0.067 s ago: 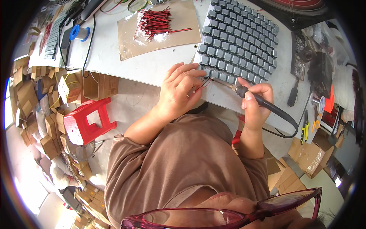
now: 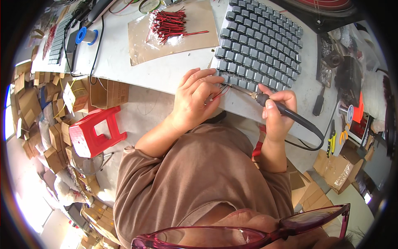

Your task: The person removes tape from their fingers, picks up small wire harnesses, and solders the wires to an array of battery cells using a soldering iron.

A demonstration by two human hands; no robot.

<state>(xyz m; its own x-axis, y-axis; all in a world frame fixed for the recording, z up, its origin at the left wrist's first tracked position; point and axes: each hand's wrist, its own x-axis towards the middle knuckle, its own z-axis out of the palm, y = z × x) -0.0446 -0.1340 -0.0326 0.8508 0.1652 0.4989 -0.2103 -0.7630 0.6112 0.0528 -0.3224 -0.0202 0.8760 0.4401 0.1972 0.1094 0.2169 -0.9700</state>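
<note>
My right hand is closed round the black handle of a soldering iron. Its metal tip points left to the front row of a block of small grey box-shaped parts, set in close rows. My left hand bends over the block's front left corner, with thumb and fingers pinched on a short red-and-black wire. The wire's far end meets the corner part close to the iron's tip; whether they touch is too small to tell. Further back, a pile of red-and-black wires with white connectors lies on a brown board.
A solder spool with blue flanges stands at the left on the white table. The iron's cable loops past the right front edge, near yellow-handled cutters and orange-handled pliers. A red stool and cardboard boxes are on the floor.
</note>
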